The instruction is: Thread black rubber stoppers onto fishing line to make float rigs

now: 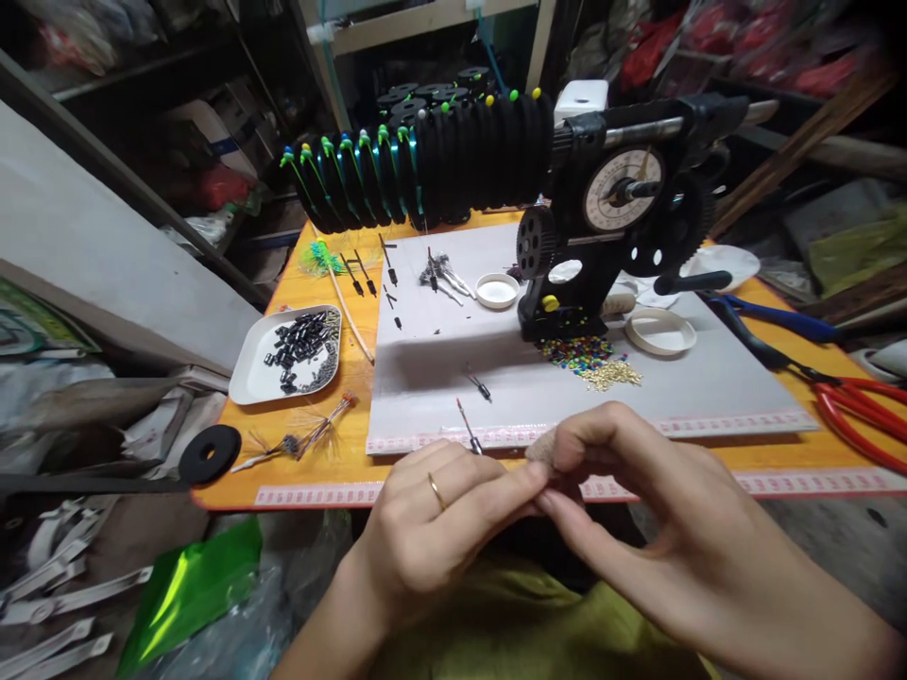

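My left hand (446, 515), with a gold ring (436, 491) on one finger, meets my right hand (656, 515) just over the table's front edge. Both have their fingertips pinched together at one spot. Whatever they hold there is too small or hidden to make out. A rough beige wrap (544, 446) shows at the fingertips of my right hand. Just beyond my left hand, a thin red-tipped piece with a black body (466, 425) lies on the pale board (425, 416). A similar small black piece (483, 387) rests a little farther back.
A black hand-cranked winder (602, 255) carries a row of black spools (482, 161), some wound with green line. Left stands a white tray (245, 378) of black parts. Loose coloured beads (577, 352) and gold bits (613, 375) lie below the winder. Red-handled scissors (847, 406) are at right.
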Available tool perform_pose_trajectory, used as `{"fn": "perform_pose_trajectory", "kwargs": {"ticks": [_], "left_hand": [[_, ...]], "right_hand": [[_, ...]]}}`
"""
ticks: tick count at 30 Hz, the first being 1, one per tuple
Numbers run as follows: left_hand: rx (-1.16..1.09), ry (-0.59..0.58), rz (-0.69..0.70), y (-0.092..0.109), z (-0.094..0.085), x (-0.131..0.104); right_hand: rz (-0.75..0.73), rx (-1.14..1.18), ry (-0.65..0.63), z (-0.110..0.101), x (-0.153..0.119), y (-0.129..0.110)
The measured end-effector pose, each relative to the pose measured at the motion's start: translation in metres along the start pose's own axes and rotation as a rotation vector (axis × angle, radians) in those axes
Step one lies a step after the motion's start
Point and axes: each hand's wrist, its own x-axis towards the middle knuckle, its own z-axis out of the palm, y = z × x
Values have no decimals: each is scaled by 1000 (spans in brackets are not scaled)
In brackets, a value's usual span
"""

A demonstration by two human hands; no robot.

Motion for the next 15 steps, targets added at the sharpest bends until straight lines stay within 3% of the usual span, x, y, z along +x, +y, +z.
{"fn": "perform_pose_trajectory", "kwargs": {"ticks": [4, 7, 10, 12, 15], "left_hand": [[-74, 70, -68, 3, 0, -4], [-139, 174, -180, 7, 2, -6], [-195, 277, -285, 11, 3, -9], [-221, 304, -320, 13, 4, -11], [-235, 309, -326, 13, 3, -13]], "right_hand": [[82, 162, -3, 4, 2, 2], [146, 436, 23, 12, 1, 2], [121, 686, 129, 23, 1, 1], [0, 657, 239, 28, 0, 3], [-303, 260, 245, 27, -2, 9]]}}
